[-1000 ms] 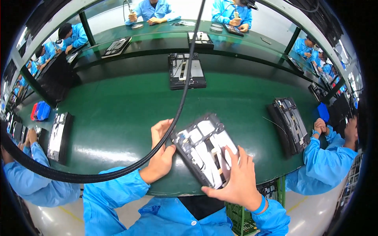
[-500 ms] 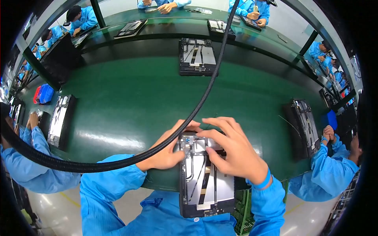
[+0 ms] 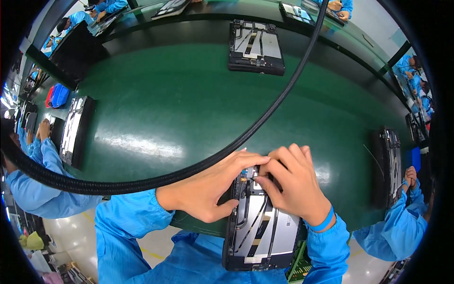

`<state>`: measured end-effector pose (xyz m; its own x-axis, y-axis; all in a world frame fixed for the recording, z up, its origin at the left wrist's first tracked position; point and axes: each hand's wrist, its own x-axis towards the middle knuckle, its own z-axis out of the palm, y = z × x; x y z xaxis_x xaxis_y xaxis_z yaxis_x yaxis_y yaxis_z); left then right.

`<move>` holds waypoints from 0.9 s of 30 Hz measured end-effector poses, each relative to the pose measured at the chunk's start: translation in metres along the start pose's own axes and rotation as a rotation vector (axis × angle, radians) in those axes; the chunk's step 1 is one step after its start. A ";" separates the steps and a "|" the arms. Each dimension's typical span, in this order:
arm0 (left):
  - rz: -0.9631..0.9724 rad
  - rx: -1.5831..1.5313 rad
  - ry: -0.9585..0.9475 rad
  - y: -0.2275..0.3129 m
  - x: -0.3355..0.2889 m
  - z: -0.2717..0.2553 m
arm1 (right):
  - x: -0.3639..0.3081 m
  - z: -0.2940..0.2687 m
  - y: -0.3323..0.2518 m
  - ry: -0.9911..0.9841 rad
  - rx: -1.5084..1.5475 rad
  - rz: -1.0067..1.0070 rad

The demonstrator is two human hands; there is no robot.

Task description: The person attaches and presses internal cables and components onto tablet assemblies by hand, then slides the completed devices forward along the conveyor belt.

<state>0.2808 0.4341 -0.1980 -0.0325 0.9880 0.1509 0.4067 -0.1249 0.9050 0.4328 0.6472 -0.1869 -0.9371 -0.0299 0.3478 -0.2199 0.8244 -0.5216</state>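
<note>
An opened tablet (image 3: pixel 284 232) lies in front of me, its near end jutting past the bench edge. It shows silver panels, black ribbon cables and small boards. My left hand (image 3: pixel 208 187) reaches over its far left corner, thumb at the left side and fingers stretched out toward my right hand. My right hand (image 3: pixel 295 184), with a blue wrist strap (image 3: pixel 323 220), bends over the far part of the tablet. Its thumb and fingers are drawn together close above the inner parts; anything between them is hidden. The left fingertips meet the right fingers.
A black braided cable (image 3: pixel 265 116) arcs across the view above the green bench (image 3: pixel 156 90). Another opened tablet (image 3: pixel 257 47) sits at the back, with device stacks at left (image 3: pixel 75 130) and right (image 3: pixel 390 165). Blue-sleeved co-workers (image 3: pixel 395 234) sit on both sides. Red and blue bins (image 3: pixel 57 96) stand far left.
My left hand has stretched farther over the tablet toward my right hand. The right fingers, spread before, are now curled in and pinched. The whole view has shifted and tilted slightly.
</note>
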 end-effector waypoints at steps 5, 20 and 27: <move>0.044 0.007 -0.023 -0.001 0.003 0.002 | -0.003 -0.013 -0.007 -0.037 -0.086 -0.061; -0.050 -0.102 -0.084 0.002 0.009 -0.002 | -0.014 -0.033 0.012 -0.093 0.224 0.064; -0.030 -0.067 -0.106 0.002 0.008 -0.006 | -0.006 -0.027 0.008 -0.054 0.260 0.129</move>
<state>0.2755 0.4408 -0.1925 0.0542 0.9950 0.0837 0.3447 -0.0973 0.9337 0.4444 0.6690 -0.1718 -0.9733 0.0299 0.2278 -0.1539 0.6513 -0.7431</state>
